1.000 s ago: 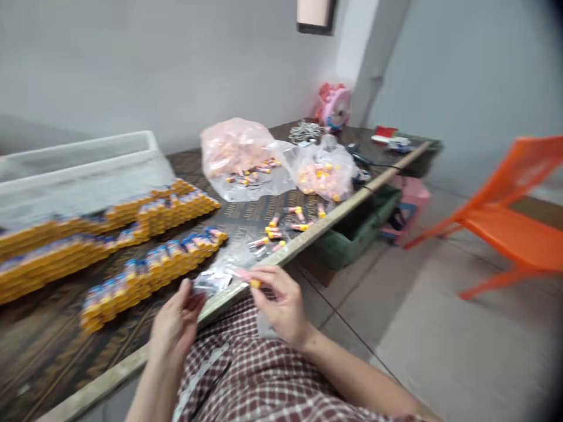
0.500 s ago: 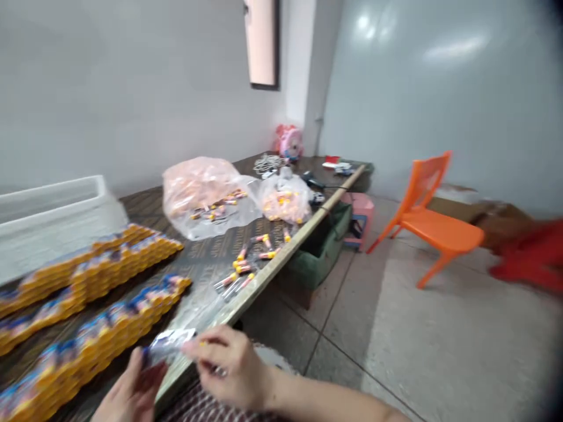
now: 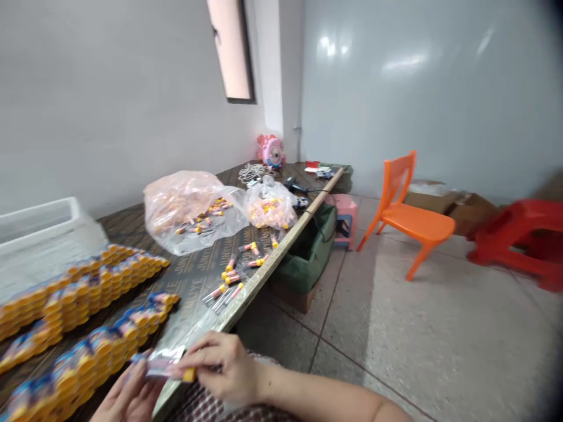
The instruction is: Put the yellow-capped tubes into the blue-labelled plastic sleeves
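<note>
Watching from afar, I found a shiny clear piece [image 3: 159,368] with a pinkish tint held between the right hand [image 3: 231,366] and the left hand [image 3: 127,394], low in my view, beside the near edge of the table [image 3: 182,271]. The right thumb and fingers were pinched on it next to its yellow end [image 3: 189,375]; the left fingers gripped the opposite, bluish end. Blur kept me from telling whether it was one body or a tube inside a sleeve.

I judged it light enough for fingertips, with a slick, flexible skin that could slide or crease, and a stiffer yellow end that looked the surest place to take hold. A gentle pinch at both tips seemed right to me, since the clear middle might buckle if squeezed.

Just ahead of the right hand lay glossy clear film [image 3: 193,322], and farther beyond it a scatter of loose yellow-ended tubes [image 3: 231,276]. Stacked yellow-ended packs [image 3: 103,351] ran left of the left hand. Well beyond both hands sat a large plastic bag [image 3: 171,202] and a smaller bag [image 3: 269,212], both holding more yellow-tipped pieces.
</note>
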The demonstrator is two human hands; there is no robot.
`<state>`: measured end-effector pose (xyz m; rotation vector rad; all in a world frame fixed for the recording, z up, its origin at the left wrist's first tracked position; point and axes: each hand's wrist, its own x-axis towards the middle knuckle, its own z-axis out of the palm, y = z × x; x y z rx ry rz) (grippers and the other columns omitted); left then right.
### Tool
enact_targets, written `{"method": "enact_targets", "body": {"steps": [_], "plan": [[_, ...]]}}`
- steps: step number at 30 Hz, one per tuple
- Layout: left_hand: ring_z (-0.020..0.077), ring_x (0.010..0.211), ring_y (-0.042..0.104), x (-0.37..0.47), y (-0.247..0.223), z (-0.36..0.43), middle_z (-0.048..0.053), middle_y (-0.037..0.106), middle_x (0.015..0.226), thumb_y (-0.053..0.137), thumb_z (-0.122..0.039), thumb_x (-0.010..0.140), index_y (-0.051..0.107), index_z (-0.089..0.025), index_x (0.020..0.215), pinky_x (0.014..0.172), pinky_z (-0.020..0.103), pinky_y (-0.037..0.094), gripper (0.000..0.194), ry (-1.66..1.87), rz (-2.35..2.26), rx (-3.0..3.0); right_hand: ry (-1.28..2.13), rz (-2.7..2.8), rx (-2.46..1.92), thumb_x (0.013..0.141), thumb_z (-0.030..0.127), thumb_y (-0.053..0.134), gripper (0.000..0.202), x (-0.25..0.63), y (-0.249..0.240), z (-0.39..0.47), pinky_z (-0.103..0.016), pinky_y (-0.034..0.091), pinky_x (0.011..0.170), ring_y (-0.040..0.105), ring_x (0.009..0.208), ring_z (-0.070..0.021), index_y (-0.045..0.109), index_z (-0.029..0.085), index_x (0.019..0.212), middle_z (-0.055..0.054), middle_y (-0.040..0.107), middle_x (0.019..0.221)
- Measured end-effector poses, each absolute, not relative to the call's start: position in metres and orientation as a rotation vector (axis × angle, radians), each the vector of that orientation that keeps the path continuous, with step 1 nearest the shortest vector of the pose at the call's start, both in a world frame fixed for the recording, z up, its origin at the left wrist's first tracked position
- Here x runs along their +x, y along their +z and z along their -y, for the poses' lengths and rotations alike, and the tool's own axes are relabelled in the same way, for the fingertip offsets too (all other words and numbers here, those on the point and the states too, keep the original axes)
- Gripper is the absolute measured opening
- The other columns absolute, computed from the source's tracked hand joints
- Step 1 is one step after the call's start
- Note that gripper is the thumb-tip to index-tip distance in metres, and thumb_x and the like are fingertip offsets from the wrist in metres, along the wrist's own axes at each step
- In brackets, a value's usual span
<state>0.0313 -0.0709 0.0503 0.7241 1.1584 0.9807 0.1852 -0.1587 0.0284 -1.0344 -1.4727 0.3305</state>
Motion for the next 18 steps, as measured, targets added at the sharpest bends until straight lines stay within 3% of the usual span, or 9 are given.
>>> {"method": "enact_targets", "body": {"steps": [1, 3, 7, 10, 15, 18], "plan": [[0.0184, 0.074, 0.066, 0.034, 0.057, 0.079, 0.004, 0.070, 0.078, 0.074, -0.022, 0.060, 0.066, -0.018, 0.077, 0.061, 0.026, 0.057, 0.019, 0.965, -1.139, 0.670, 0.322, 1.509, -1.054, 0.076, 0.016, 0.052, 0.044, 0.186, 0.032, 0.160, -0.024, 0.054, 0.081, 0.066, 0.088, -0.0149, 0.065, 0.031, 0.115, -0.002, 0.068, 0.099], [0.0160, 0.067, 0.064, 0.039, 0.066, 0.091, 0.005, 0.069, 0.075, 0.080, -0.021, 0.054, 0.066, -0.012, 0.075, 0.061, 0.025, 0.055, 0.026, 0.941, -1.085, 0.672, 0.297, 1.565, -1.061, 0.075, 0.013, 0.053, 0.041, 0.187, 0.037, 0.161, -0.026, 0.053, 0.082, 0.063, 0.089, -0.0155, 0.065, 0.024, 0.113, -0.005, 0.064, 0.097], [0.0115, 0.059, 0.060, 0.041, 0.063, 0.094, 0.003, 0.064, 0.065, 0.081, -0.034, 0.058, 0.067, -0.010, 0.072, 0.058, 0.022, 0.050, 0.031, 0.871, -0.927, 0.762, 0.370, 1.675, -1.044, 0.064, 0.008, 0.058, 0.075, 0.195, 0.040, 0.144, -0.042, 0.041, 0.102, 0.045, 0.124, -0.0249, 0.042, 0.026, 0.135, -0.010, 0.046, 0.131], [0.0107, 0.057, 0.058, 0.036, 0.055, 0.089, 0.003, 0.063, 0.064, 0.081, -0.033, 0.058, 0.068, -0.010, 0.070, 0.057, 0.022, 0.047, 0.030, 0.817, -0.895, 0.791, 0.590, 1.830, -0.993, 0.062, 0.006, 0.054, 0.088, 0.198, 0.036, 0.128, -0.047, 0.037, 0.105, 0.029, 0.136, -0.0285, 0.027, 0.027, 0.142, -0.010, 0.027, 0.148], [0.0111, 0.056, 0.057, 0.028, 0.050, 0.082, 0.003, 0.064, 0.066, 0.083, -0.033, 0.054, 0.070, -0.009, 0.075, 0.057, 0.024, 0.047, 0.035, 0.763, -0.908, 0.744, 0.776, 1.943, -0.884, 0.058, 0.004, 0.050, 0.091, 0.192, 0.028, 0.110, -0.042, 0.041, 0.104, 0.045, 0.126, -0.0255, 0.026, 0.027, 0.142, -0.009, 0.043, 0.138], [0.0125, 0.058, 0.059, 0.024, 0.049, 0.077, 0.004, 0.065, 0.067, 0.083, -0.034, 0.054, 0.071, -0.010, 0.077, 0.057, 0.025, 0.047, 0.036, 0.775, -0.911, 0.715, 0.827, 1.916, -0.877, 0.058, 0.004, 0.050, 0.089, 0.187, 0.024, 0.101, -0.041, 0.044, 0.102, 0.048, 0.124, -0.0256, 0.028, 0.026, 0.141, -0.009, 0.045, 0.136]]}}
